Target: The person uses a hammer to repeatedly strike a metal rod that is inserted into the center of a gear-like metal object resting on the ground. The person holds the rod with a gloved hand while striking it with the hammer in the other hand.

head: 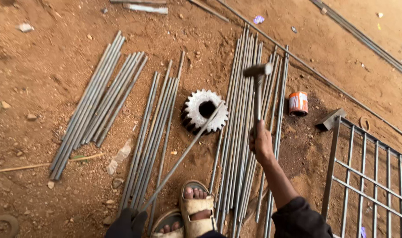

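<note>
Two hands are at work over the red dirt ground [42, 66]. Our right hand [260, 142] is closed tight around the handle of a steel hammer with a blocky grey head [258, 70], raised above the long bundle of thin grey metal rods [240, 132] lying lengthwise below it. Our left hand, in a dark glove [128, 222], grips the near end of a single long thin grey rod [183, 152], whose far end rests on top of a white toothed iron gear wheel [205, 111] that serves as an anvil. Our sandalled feet [194, 209] stand just beside the gripped end of that rod. More rod bundles [99, 101] lie well apart to the left, a small orange tin can [298, 103] sits to the right, and a welded grey metal grille [368, 176] fills the lower right corner.

We judge the main risk to be a glancing blow: the rod sits loose on the gear teeth, so it could skid or spring up. A missed swing might also land among the loose rods, scattering them towards our bare toes.
</note>
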